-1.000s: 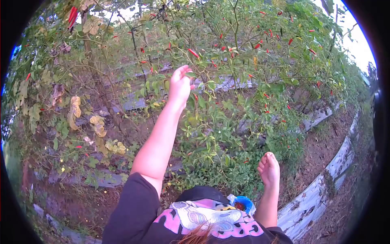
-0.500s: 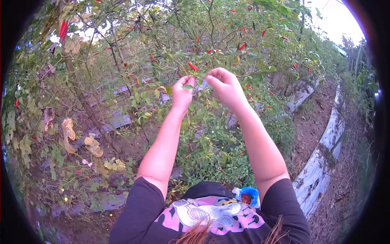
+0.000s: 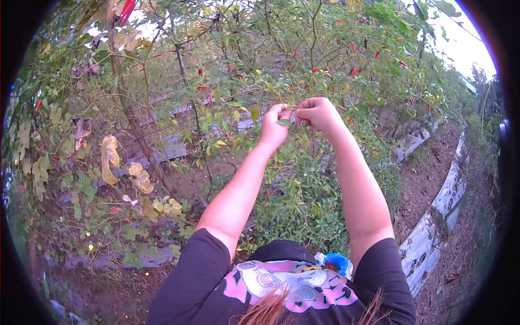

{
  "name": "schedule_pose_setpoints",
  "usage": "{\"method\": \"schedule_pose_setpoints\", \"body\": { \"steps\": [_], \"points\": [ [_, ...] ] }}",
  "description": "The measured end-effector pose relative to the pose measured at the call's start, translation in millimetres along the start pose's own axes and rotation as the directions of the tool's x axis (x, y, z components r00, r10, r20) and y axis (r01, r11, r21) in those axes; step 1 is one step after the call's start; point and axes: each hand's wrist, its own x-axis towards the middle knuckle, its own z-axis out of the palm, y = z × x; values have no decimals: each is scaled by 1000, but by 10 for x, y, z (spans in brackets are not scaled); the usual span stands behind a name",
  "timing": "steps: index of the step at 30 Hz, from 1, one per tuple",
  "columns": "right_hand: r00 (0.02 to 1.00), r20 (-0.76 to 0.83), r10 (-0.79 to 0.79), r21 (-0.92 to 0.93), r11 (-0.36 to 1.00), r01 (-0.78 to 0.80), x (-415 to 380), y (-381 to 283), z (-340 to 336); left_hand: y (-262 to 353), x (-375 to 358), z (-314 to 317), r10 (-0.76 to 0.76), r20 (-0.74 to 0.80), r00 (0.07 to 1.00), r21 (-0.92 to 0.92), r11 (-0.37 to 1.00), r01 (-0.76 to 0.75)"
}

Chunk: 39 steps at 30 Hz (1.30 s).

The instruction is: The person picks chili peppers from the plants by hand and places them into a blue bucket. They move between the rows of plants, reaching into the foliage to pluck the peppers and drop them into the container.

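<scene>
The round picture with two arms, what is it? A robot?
No robot: a person wears a camera on their head, looking forward and down. The left hand and right hand are close together at a bushy plant, fingers pinched. A green leaf is at the left fingers; what else they hold is too small to tell. Red peppers hang around. By the shirt is a blue container with something red inside, and a pale strip lies along the ground.

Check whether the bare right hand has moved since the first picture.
Yes: against the white plastic ground strip, the bare right hand has moved up and left in view, and is now near the bare left hand.
</scene>
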Motion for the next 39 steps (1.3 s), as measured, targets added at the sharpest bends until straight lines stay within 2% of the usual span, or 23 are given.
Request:
{"method": "schedule_pose_setpoints", "body": {
  "steps": [3,4,7,9,11,12,15,16,17,18,19,20,21,22,23,25,27,29,32,35,38,39],
  "points": [
    [1000,-20,-20,-44,999,20,12,97,32,-2,-17,1,2,9,1000,-2,1000,-2],
    [1000,-21,15,-77,997,-16,12,109,33,-19,-16,2,2,5,1000,12,1000,-2],
    [998,-14,61,119,991,-59,-21,110,80,-26,-18,25,14,-20,1000,-7,1000,-14],
    [994,86,73,333,938,-97,-30,141,94,10,-1,18,-17,-22,1000,-40,999,16],
    [987,132,88,495,857,-142,-23,193,148,66,13,25,-78,0,997,-175,982,77],
    [984,179,19,578,807,-121,-35,207,158,74,20,17,-108,13,994,-241,964,108],
    [955,247,-162,774,626,-94,-108,198,168,113,58,-72,-238,-6,971,-190,954,233],
    [951,241,-195,817,570,-90,-159,151,172,165,34,-122,-276,59,959,-204,937,283],
    [946,231,-226,856,509,-87,-204,144,182,221,-10,-163,-268,47,962,-176,946,273],
    [900,287,-327,905,401,-143,-244,190,171,309,-68,-197,-259,35,965,-149,954,261],
    [899,298,-320,911,378,-168,-321,203,182,346,-108,-244,-246,23,969,-124,961,247],
    [898,309,-315,915,355,-190,-431,192,199,157,-121,-344,-59,-56,997,38,997,61],
    [895,319,-311,919,332,-213,-544,172,223,392,-224,-498,-39,-61,997,-92,995,34],
    [867,355,-351,905,361,-224,-666,146,264,543,-306,-680,-42,-111,993,-119,992,28],
    [847,401,-348,886,382,-262,-767,149,308,579,-337,-856,-66,-247,967,-157,987,27],
    [842,497,-211,826,412,-384,-959,161,440,390,-273,-1283,-67,-526,848,-181,983,-34],
    [819,562,-121,796,351,-494,-1051,179,615,27,-37,-1707,-151,-617,772,-147,986,76],
    [776,623,-100,759,319,-568,-1087,177,785,-460,307,-2043,-186,-653,734,-29,975,222],
    [746,666,-33,706,351,-615,-1117,144,980,-879,789,-2282,-269,-591,761,-36,951,308],
    [734,679,-23,685,379,-622,-1122,166,1097,-491,896,-2249,-411,-413,812,-132,910,393],
    [762,647,24,690,408,-599,-1117,200,1161,-460,843,-2231,-215,-403,890,-230,965,128],
    [778,627,32,684,454,-570,-1113,204,1178,-452,796,-2220,-147,-403,903,-260,965,41]
  ]
}}
